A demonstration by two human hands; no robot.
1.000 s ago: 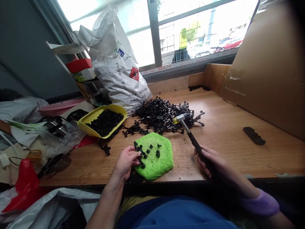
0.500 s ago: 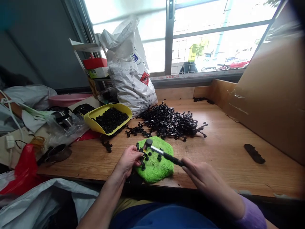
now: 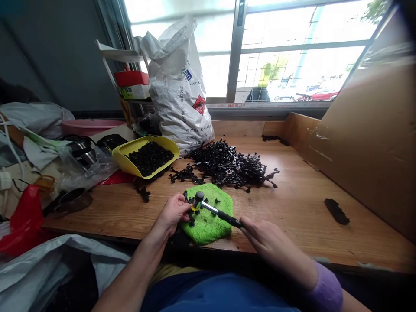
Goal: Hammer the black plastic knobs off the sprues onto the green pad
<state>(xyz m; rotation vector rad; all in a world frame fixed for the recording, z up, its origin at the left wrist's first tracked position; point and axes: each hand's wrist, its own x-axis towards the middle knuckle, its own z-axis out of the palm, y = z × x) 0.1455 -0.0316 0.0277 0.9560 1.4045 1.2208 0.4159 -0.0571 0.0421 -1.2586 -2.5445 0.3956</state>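
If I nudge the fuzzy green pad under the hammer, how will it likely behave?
The fuzzy green pad likely flexes, given its soft-looking pile and rounded edges. The small black pieces on it may shift or tip, since several look loose. It's probably light for its size, being apparently fabric.

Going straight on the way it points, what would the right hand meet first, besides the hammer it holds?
Probably the green cloth, at its right edge; depth is unclear, so the right hand could pass above it.
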